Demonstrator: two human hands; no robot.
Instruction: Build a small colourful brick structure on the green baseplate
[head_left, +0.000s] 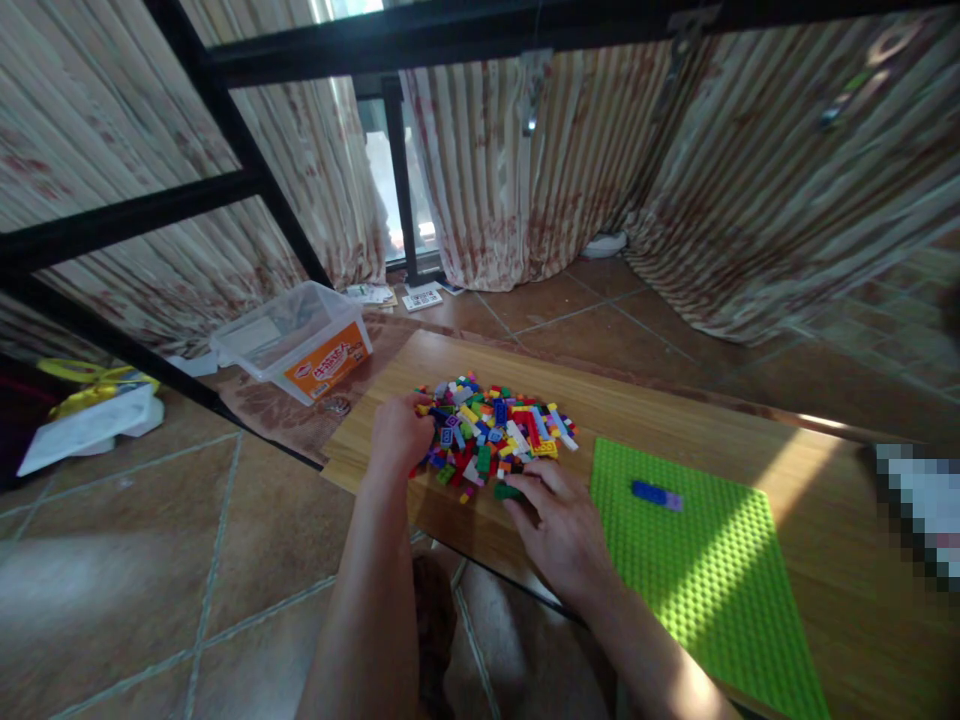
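A heap of mixed coloured toy bricks [480, 430] lies on the wooden table. At its left edge, my left hand [403, 435] reaches in among the bricks; the back of the hand hides most of its fingers. My right hand [559, 525] is at the front right of the heap, thumb and fingers closed around a dark green brick [508, 492]. Right of that hand lies a green studded baseplate [697, 560]. Near its far edge, a blue brick [649, 491] and a light purple brick [674, 502] sit end to end.
Beyond the table's left end, a clear plastic box [255, 335] with an orange label stands on a brown mat. A black metal frame [285, 230] crosses the view. Striped curtains [517, 180] hang behind. A blurred-out object [926, 500] is at the right edge.
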